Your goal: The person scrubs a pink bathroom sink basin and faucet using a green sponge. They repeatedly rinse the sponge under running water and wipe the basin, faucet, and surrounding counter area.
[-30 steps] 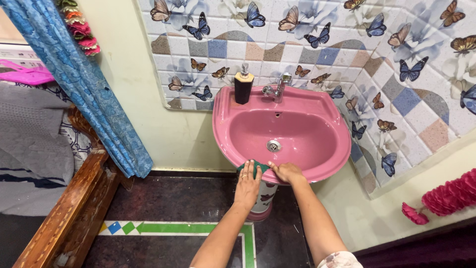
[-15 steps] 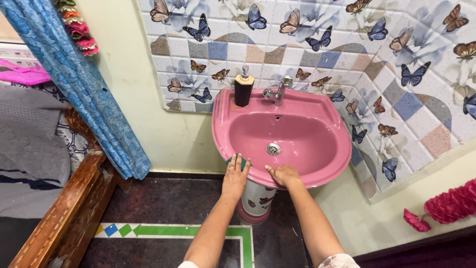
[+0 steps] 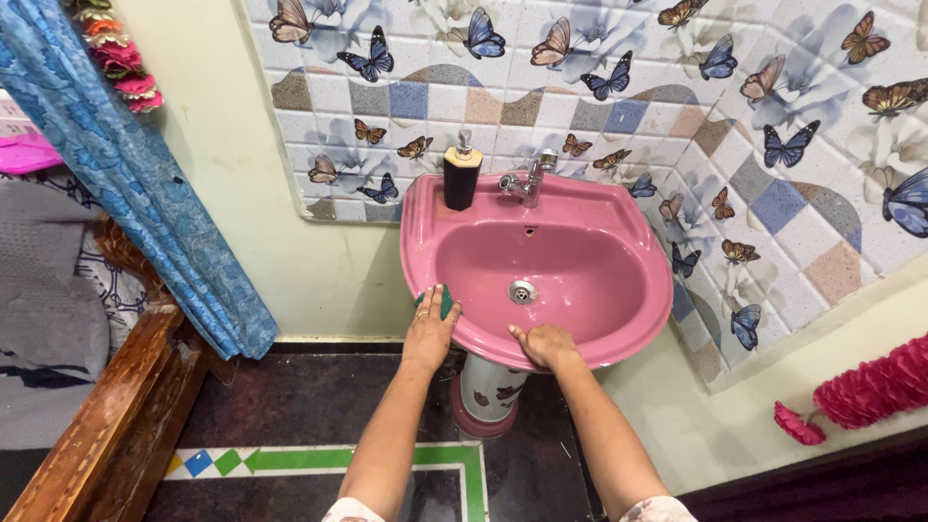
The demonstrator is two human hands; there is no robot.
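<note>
Left hand (image 3: 429, 329) presses green scrubber (image 3: 444, 301) on pink sink (image 3: 638, 242) rim.

sink (image 3: 633, 242): 1 | tap (image 3: 528, 180): 1 | soap dispenser (image 3: 461, 174): 1 | green scrub pad (image 3: 445, 302): 1 | curtain (image 3: 135, 184): 1

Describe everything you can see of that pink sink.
The pink sink is a glossy, ceramic-looking basin fixed against butterfly tiles, on a patterned pedestal. It has a metal drain, a chrome tap and a dark soap dispenser on its back ledge. The left hand presses a green cloth on its front-left rim; the right hand rests on the front rim.
</note>
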